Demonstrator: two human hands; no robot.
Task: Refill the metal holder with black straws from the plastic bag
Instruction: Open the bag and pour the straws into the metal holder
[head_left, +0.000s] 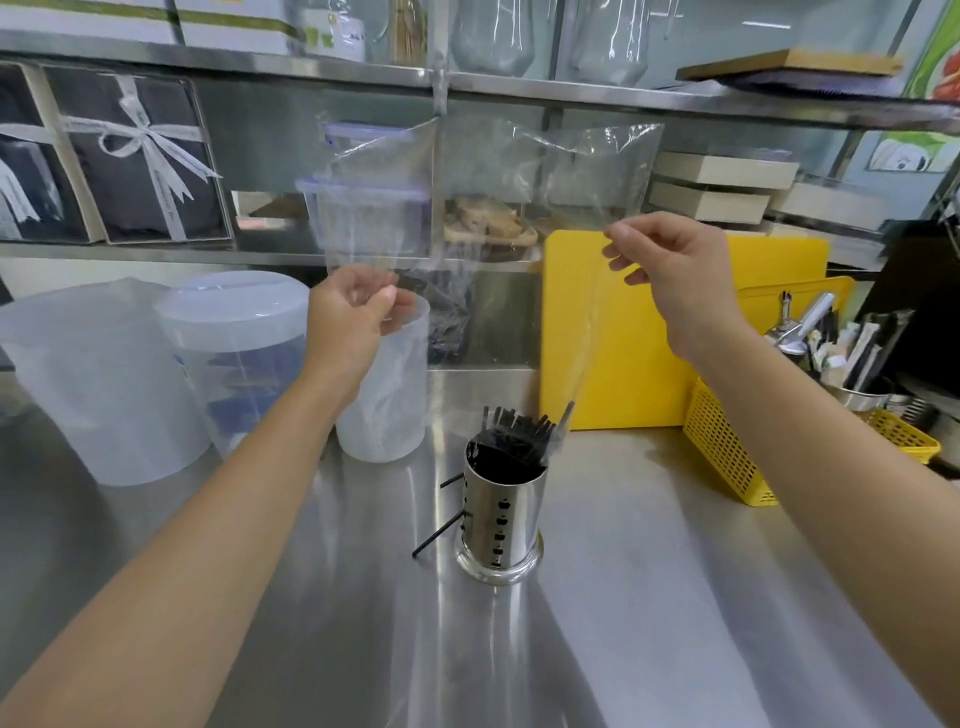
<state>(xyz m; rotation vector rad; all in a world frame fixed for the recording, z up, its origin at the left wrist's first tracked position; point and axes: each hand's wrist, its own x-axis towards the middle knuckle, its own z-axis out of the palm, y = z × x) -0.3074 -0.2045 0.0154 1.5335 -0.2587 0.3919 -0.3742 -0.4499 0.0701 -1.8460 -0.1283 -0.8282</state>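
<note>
Steel everywhere here: a brushed stainless desk (649, 597) throwing back soft overhead light in pale streaks. Along the back, two steel shelves (571, 96) stacked one over the other. Left side, dark gift boxes (140, 156) tied with white ribbon; below them, frosted plastic containers (104, 384) standing on the desk. To the right, a yellow cutting board (634, 353) leaning upright, a yellow mesh basket (727, 447) just beside it, and flat beige boxes (722, 187) piled on the lower shelf

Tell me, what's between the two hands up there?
The clear plastic bag, stretched from the left hand to the right hand, shown in the head view.
</note>
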